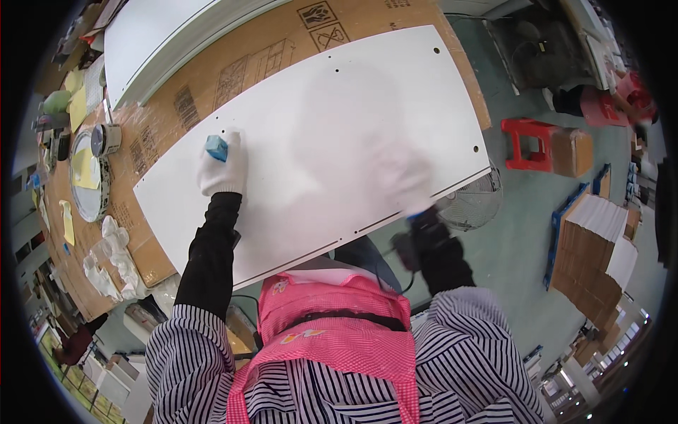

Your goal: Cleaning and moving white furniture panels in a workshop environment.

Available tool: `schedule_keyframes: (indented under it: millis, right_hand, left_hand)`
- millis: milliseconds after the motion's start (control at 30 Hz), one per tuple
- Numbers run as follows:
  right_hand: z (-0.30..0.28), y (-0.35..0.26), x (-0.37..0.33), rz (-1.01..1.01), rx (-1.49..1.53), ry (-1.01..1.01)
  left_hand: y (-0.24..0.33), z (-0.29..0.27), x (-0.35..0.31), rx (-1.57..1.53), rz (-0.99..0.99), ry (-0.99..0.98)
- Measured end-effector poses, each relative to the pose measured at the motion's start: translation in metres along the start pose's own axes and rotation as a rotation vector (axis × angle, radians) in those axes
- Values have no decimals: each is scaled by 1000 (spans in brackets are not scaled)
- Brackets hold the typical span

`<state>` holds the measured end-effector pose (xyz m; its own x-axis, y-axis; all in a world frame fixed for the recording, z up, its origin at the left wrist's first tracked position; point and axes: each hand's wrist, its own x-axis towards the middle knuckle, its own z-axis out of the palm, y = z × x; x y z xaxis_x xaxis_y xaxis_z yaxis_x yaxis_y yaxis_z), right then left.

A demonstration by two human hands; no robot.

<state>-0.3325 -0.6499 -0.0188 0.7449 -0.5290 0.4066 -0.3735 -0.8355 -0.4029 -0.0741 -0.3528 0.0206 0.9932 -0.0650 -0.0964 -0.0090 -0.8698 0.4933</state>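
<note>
Head view — blue block (216,148) gripped in left fingers (234,146) — right fingers (390,157): blurred, cannot tell.

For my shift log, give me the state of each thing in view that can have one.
Left hand: gloved, closed on the blue block
Blue block: gripped
Right hand: gloved, blurred, grip unclear
White panel: lying flat, with small holes
Cardboard: partly covered
Fan: partly hidden, running or not unclear
Pink apron: worn

Gloved left grip (224,168) holding blue block (216,148), blurred right grip (404,173) over white panel (282,198), red stool (526,143) beyond
</note>
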Motion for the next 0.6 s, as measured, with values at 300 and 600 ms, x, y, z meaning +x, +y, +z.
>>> schedule_keyframes:
  millis: [300,600]
  right_hand:
    - [-30,65,73,259,-395,21]
    - [32,-40,58,-200,57,-460]
  left_hand:
    - [10,7,1,55,-24,-12]
    - [9,5,2,75,-51,-25]
